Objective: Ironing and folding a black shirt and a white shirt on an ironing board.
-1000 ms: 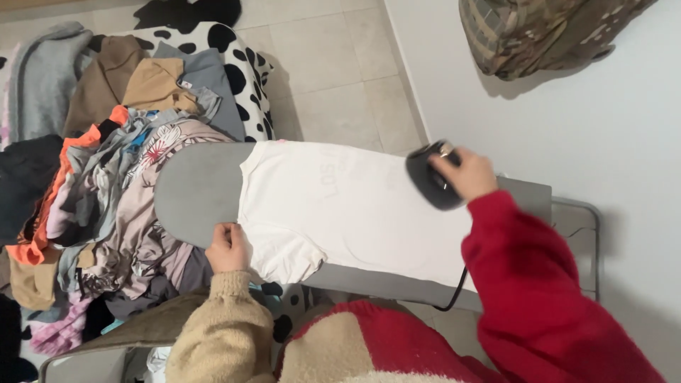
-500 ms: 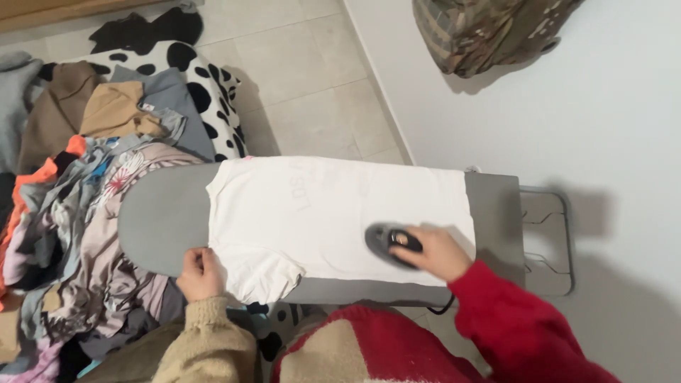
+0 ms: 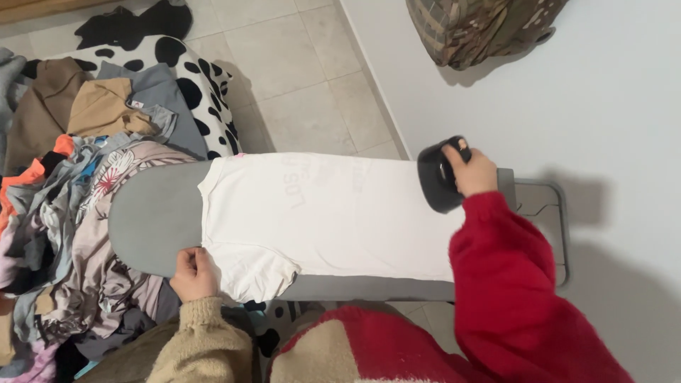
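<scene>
step: ironing, mid-pass
right hand (image 3: 474, 170): clenched on iron (image 3: 438, 174), 3 o'clock end of board (image 3: 152, 216)
left hand (image 3: 193, 273): pinching shirt (image 3: 319, 216) hem, 7 o'clock
next: probably another pass toward 9 o'clock, shirt held taut

T-shirt flat on ironing board, clothes heap to the left.

T-shirt (image 3: 319, 213) lies along ironing board (image 3: 152, 216), board's rounded end bare at left. Left hand (image 3: 193, 273) at shirt's near-left sleeve edge. Right hand (image 3: 472, 170) with iron (image 3: 436, 177) at shirt's far-right end. Clothes pile (image 3: 78, 213) left of board, on floor (image 3: 298, 78). Bag (image 3: 482, 28) on wall (image 3: 610, 113), behind the board's right end.
</scene>
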